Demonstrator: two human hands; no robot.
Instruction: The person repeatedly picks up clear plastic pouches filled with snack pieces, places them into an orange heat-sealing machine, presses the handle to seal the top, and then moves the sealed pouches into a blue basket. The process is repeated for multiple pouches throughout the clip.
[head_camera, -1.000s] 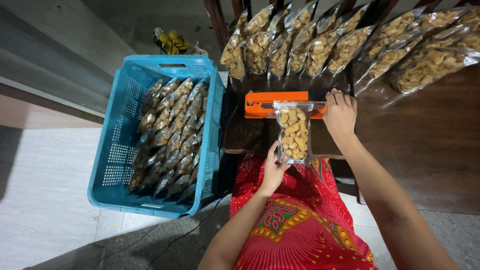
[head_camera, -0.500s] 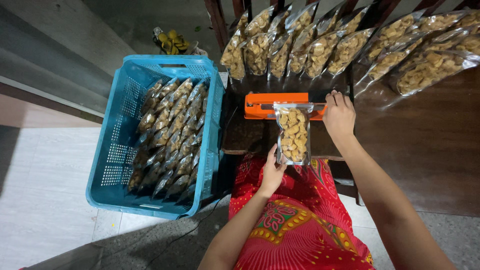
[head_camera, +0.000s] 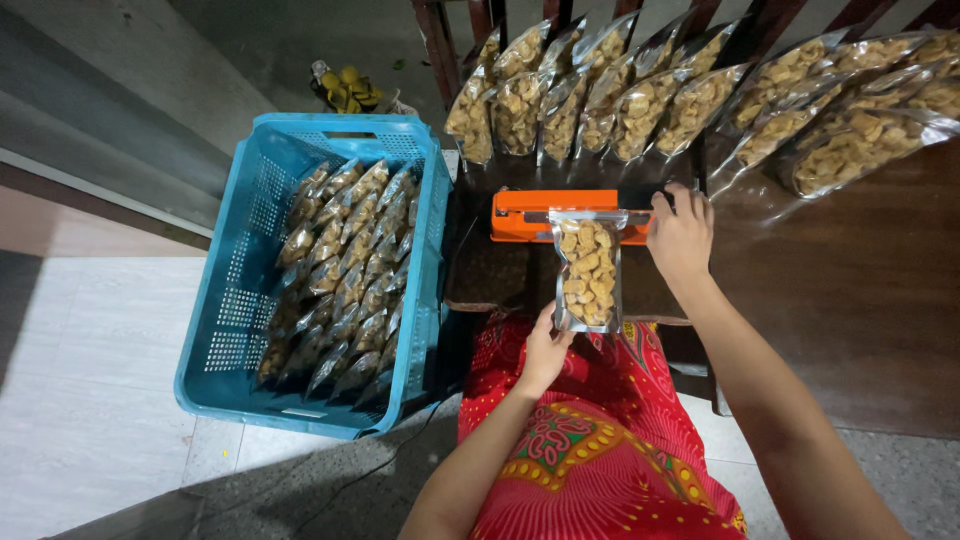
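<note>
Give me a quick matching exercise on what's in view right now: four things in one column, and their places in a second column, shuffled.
Things:
1. left hand
2. right hand
3. blue crate
4. open snack bags

Places:
A. on the floor to the left of the table, filled with packed bags
B. lined up along the far edge of the dark wooden table
C. pressing on the orange heat sealer
D. holding the bottom of the clear bag of snacks, whose top lies in the sealer

Pairs: 1-D, 2-C, 3-A, 4-B
</note>
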